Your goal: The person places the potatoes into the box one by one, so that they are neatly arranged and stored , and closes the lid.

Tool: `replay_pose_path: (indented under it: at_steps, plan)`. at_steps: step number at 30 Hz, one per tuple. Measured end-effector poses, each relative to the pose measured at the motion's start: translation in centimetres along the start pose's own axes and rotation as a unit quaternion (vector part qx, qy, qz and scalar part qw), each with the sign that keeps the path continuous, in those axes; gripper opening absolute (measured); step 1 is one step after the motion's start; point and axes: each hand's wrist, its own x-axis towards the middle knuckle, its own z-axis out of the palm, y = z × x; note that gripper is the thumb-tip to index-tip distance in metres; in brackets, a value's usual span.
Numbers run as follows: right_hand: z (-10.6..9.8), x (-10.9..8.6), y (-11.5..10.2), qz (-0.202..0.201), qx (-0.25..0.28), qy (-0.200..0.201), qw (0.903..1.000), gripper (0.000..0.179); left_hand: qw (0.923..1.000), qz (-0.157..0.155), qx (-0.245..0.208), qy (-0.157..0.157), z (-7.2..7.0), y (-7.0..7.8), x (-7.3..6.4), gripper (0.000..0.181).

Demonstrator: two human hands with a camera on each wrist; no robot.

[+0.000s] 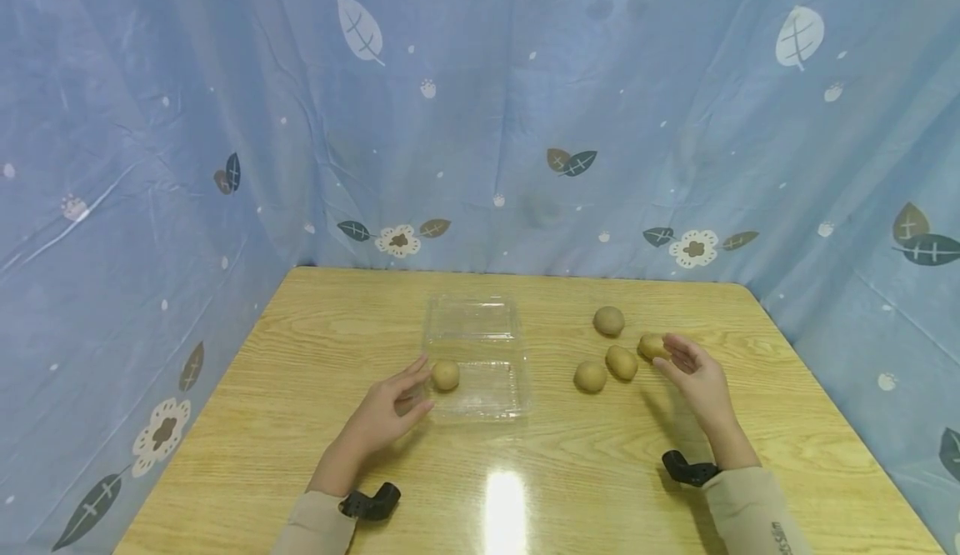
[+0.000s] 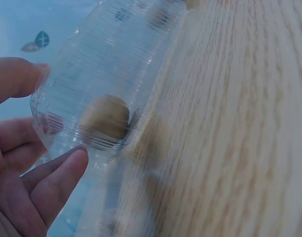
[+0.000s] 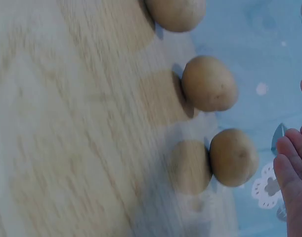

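Observation:
A clear plastic box (image 1: 480,351) with an open, hinged-looking back part lies on the table, one potato (image 1: 446,375) in its front-left corner. My left hand (image 1: 386,412) is at the box's near left corner, relaxed fingers along its side, thumb apart from them; in the left wrist view, the fingertips (image 2: 74,165) overlap the clear wall. On the right, my right hand (image 1: 697,380) reaches over a potato (image 1: 651,347), fingers loosely extended and partly covering it. Three more potatoes lie to its left: one farther back (image 1: 609,321), one in the middle (image 1: 622,362), one nearer (image 1: 590,377).
The wooden table (image 1: 585,472) ends at the back against a blue patterned curtain (image 1: 465,147), which also hangs along both sides. A black wrist device (image 1: 371,502) sits on the left wrist, and another band (image 1: 688,468) on the right.

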Motion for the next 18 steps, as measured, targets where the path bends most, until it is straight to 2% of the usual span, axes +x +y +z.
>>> replay_pose_path:
  at_steps: [10, 18]
  plan:
    - [-0.7, 1.2, 1.2, 0.031, -0.019, 0.012, 0.9993, 0.061, 1.0000, -0.009, 0.002, -0.003, 0.1, -0.2, 0.0, 0.056]
    - [-1.2, 1.8, 1.9, 0.060, -0.016, -0.007, 0.9980, 0.068, 0.9999, -0.012, 0.002, -0.004, 0.0, 0.0, 0.0, 0.053]
